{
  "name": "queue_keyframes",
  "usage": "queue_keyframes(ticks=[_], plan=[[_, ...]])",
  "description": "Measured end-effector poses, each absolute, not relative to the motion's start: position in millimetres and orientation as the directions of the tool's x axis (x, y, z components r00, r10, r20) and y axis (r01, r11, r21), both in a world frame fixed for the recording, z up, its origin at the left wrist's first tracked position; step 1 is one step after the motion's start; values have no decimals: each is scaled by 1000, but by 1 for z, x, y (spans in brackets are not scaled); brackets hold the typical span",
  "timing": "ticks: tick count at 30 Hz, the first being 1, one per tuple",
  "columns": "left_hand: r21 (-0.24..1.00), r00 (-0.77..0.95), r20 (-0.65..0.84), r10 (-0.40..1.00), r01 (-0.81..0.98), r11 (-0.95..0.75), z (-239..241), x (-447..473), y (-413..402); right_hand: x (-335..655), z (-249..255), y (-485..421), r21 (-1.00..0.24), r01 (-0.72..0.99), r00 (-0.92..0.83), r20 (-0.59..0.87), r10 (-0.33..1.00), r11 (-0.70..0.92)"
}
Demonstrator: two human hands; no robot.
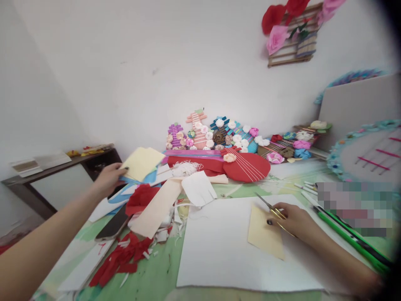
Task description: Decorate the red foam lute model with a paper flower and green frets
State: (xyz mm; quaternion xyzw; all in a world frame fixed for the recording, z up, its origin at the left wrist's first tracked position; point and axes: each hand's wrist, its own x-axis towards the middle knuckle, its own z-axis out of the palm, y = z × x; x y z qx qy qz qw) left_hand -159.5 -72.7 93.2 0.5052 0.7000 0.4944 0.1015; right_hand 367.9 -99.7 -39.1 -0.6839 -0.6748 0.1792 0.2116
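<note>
My left hand (109,179) is raised at the left of the table, closed on the edge of some pale yellow paper (142,164). Blue paper shows just beneath that paper. On the right, my right hand (294,219) grips gold-handled scissors (277,212), their blades pointing up and left. Under this hand a smaller yellow paper piece (263,236) lies on a large white board (209,251); the hand partly covers it.
Red scraps (125,255), a phone (114,221) and a cream paper strip (156,209) clutter the left. Behind the board lies a red lute-shaped craft (250,165), with several flowered string crafts (199,129) against the wall. Pens and a green-edged case (354,240) sit at right.
</note>
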Motion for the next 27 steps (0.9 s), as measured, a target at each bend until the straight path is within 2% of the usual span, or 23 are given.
queue_keyframes(ticks=[2,5,10,14,19,27], plan=[[802,-318,259,912,597,-20,72,-130,-74,365,-38,-101,-500,866,15,45,999,10],[784,-138,183,973,617,-60,39,-80,-76,361,-36,-104,-436,900,8,32,999,7],[667,31,204,978,727,-162,14,-20,-71,357,-33,-108,-403,915,-15,11,1000,18],[535,88,266,960,815,-223,16,-4,-62,361,-33,-109,-344,938,-43,33,999,52],[409,112,272,956,886,-220,12,10,-52,372,-26,-110,-263,964,-43,33,999,51],[314,68,336,939,932,-180,-11,49,-40,376,-23,-108,-254,965,-51,56,997,63]])
